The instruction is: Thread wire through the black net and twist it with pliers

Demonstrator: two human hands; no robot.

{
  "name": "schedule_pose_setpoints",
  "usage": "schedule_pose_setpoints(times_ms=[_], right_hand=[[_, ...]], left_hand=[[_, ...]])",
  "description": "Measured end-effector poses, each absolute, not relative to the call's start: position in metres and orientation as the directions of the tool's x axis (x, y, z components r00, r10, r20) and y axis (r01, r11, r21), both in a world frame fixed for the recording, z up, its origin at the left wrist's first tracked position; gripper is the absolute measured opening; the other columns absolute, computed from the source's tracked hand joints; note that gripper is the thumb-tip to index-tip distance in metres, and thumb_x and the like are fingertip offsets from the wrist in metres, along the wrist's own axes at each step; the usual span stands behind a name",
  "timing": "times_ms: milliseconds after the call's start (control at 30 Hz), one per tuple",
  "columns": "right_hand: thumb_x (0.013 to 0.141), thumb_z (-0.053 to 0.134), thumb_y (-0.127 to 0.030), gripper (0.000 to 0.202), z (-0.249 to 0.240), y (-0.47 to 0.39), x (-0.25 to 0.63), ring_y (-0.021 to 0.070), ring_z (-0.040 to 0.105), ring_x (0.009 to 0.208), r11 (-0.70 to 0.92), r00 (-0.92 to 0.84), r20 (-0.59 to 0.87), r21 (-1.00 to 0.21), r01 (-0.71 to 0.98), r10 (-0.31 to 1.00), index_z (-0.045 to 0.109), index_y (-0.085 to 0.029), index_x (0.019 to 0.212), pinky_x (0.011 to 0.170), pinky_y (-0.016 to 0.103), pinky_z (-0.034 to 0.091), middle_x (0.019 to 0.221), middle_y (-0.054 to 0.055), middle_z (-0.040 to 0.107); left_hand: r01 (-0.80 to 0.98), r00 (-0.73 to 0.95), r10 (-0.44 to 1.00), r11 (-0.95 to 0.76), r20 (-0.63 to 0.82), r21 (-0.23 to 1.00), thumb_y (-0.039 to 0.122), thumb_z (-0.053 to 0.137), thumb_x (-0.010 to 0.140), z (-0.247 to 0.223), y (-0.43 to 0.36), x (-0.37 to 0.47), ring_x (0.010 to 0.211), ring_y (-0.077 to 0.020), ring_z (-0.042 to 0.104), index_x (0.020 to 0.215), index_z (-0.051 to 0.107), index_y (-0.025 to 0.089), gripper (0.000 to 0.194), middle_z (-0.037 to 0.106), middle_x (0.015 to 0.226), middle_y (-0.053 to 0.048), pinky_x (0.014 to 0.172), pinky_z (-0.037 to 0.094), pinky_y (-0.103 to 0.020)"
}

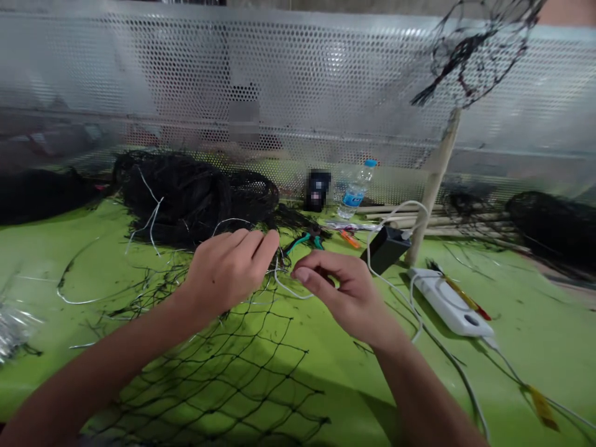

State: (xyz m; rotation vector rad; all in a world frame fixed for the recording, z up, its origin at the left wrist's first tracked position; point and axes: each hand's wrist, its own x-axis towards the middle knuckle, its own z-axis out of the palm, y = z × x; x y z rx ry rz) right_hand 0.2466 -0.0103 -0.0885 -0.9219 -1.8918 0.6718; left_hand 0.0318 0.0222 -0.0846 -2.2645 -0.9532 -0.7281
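Note:
My left hand (235,264) is closed above the top end of a black knotted net (239,391), its fingertips turned down and partly hidden. What it holds cannot be made out clearly. Just to the right, my right hand (342,292) has its thumb and index finger pressed together; anything between them is too small to name. The net spreads below and between my forearms on the green surface (354,366). A thin white cable (291,292) curves between the two hands. Behind them lie pliers with green and black handles (300,242).
Black netting (186,195) is heaped behind my left hand. Toward the right are a water bottle (354,194), an orange tool (350,239), a black box (385,249), a white power strip (449,304) and an upright wooden pole (435,180). A perforated metal panel (288,81) stands behind.

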Motion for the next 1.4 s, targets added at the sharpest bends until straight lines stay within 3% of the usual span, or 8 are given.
schedule_pose_setpoints(times_ms=[333,567,733,833,900,1000,1200,1400], right_hand=[[0.093,0.074,-0.044,0.025,-0.106,0.003,0.251,0.0105,0.040,0.056,0.267,-0.306,0.305,-0.950,-0.162,0.902,0.073,-0.021,0.082,0.053,0.027,0.029,0.062,-0.004,0.053],[0.092,0.075,-0.037,0.014,-0.113,0.008,0.252,0.0109,0.039,0.058,0.137,-0.440,0.266,-0.943,-0.303,0.858,0.078,-0.023,0.091,0.056,0.028,0.028,0.064,-0.004,0.052],[0.096,0.062,-0.031,0.015,-0.109,0.012,0.256,0.0121,0.044,0.061,0.388,-0.342,0.343,-0.919,0.069,0.875,0.072,-0.021,0.090,0.058,0.029,0.031,0.068,-0.003,0.056],[0.093,0.055,-0.015,0.016,-0.110,0.012,0.254,0.0126,0.048,0.064,0.510,-0.359,0.367,-0.693,0.510,0.858,0.067,-0.019,0.084,0.062,0.029,0.033,0.072,0.000,0.061],[0.090,0.054,-0.009,0.020,-0.112,0.013,0.252,0.0121,0.043,0.062,0.538,-0.406,0.353,-0.524,0.660,0.843,0.061,-0.018,0.074,0.061,0.030,0.029,0.069,-0.001,0.057],[0.090,0.053,-0.008,0.022,-0.114,0.017,0.256,0.0122,0.044,0.062,0.573,-0.466,0.333,-0.474,0.669,0.820,0.059,-0.019,0.073,0.062,0.030,0.030,0.070,-0.001,0.058],[0.099,0.062,-0.030,0.014,-0.114,0.030,0.277,0.0137,0.056,0.071,0.530,-0.481,0.363,-0.803,0.274,0.798,0.072,-0.020,0.093,0.065,0.027,0.042,0.078,0.000,0.065],[0.094,0.068,-0.036,0.014,-0.124,0.046,0.284,0.0104,0.044,0.053,0.517,0.104,0.524,-0.852,0.082,0.846,0.071,-0.023,0.090,0.053,0.026,0.035,0.061,-0.006,0.051]], left_hand=[[0.436,0.503,0.479,-0.859,0.719,0.268,0.016,0.055,0.096,-0.088,0.026,0.036,0.065,-0.0096,0.053,0.095,0.058,0.018,0.003,0.061,0.078,0.002,0.062,0.043,-0.024],[0.249,0.535,0.473,-0.880,0.700,0.405,0.019,0.055,0.101,-0.088,0.036,0.037,0.061,-0.0082,0.052,0.095,0.062,0.019,0.008,0.062,0.075,0.003,0.056,0.043,-0.020],[0.454,0.633,0.355,-0.890,0.688,0.042,0.012,0.052,0.099,-0.091,0.038,0.036,0.064,-0.0120,0.057,0.090,0.060,0.016,0.013,0.063,0.074,0.001,0.059,0.045,-0.025],[0.481,0.795,0.264,-0.823,0.547,-0.302,0.003,0.048,0.094,-0.099,0.038,0.038,0.067,-0.0190,0.060,0.086,0.062,0.015,0.020,0.063,0.074,-0.004,0.057,0.042,-0.032],[0.433,0.848,0.265,-0.847,0.460,-0.310,0.000,0.048,0.091,-0.106,0.041,0.039,0.069,-0.0213,0.062,0.088,0.064,0.015,0.022,0.065,0.077,-0.005,0.057,0.042,-0.033],[0.395,0.854,0.292,-0.902,0.429,-0.172,0.004,0.050,0.092,-0.112,0.051,0.038,0.071,-0.0203,0.063,0.087,0.064,0.016,0.019,0.067,0.078,-0.005,0.061,0.045,-0.032],[0.441,0.718,0.480,-0.874,0.504,0.205,0.021,0.046,0.104,-0.108,0.064,0.028,0.073,-0.0115,0.063,0.099,0.065,0.019,0.020,0.071,0.084,0.000,0.069,0.049,-0.024],[0.499,0.593,0.704,-0.702,0.390,0.509,0.024,0.054,0.101,-0.103,0.068,0.043,0.068,-0.0107,0.062,0.097,0.064,0.018,0.012,0.073,0.080,0.000,0.063,0.045,-0.024]])
